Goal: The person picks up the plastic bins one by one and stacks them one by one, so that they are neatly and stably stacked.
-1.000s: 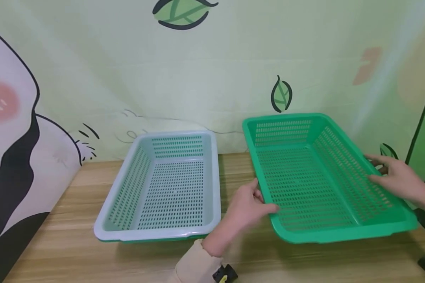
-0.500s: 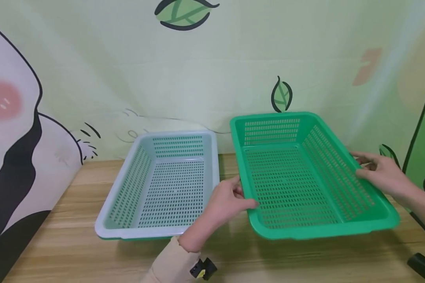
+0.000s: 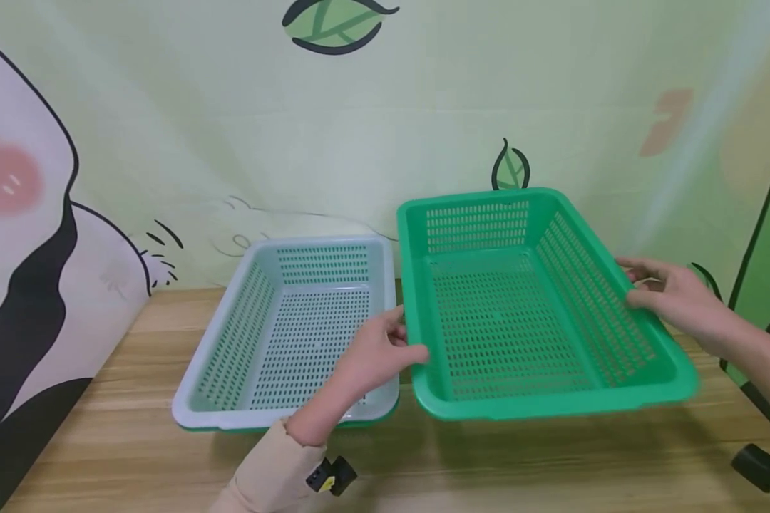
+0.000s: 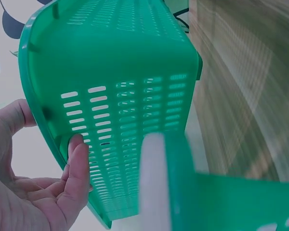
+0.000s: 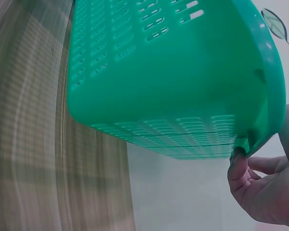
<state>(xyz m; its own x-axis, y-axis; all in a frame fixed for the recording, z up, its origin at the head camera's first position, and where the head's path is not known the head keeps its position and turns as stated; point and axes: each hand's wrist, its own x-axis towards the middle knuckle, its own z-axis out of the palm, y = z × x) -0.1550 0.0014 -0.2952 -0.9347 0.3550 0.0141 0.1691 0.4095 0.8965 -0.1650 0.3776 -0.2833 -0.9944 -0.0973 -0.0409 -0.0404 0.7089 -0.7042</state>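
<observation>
Both hands carry a green slotted plastic basket (image 3: 507, 320) above the table, its far end lifted against the backdrop in the head view. My left hand (image 3: 372, 349) grips its left rim, thumb over the top and fingers curled beneath, as the left wrist view shows of the same hand (image 4: 53, 187). On the opposite rim my right hand (image 3: 680, 299) holds on, fingertips hooked under the lip in the right wrist view. To the left sits a pale, white-rimmed slotted basket (image 3: 282, 420) with green showing under its rim. The left forearm crosses over its near right corner.
The wooden table (image 3: 122, 456) runs under both baskets. Behind it hangs a light green backdrop (image 3: 455, 85) printed with leaves and a panda (image 3: 26, 249). Small black devices are strapped at the wrists, such as the left camera (image 3: 331, 476).
The green basket has moved left and slightly up in both hands, coming close to the white-rimmed basket's right side. The white-rimmed basket stays where it was.
</observation>
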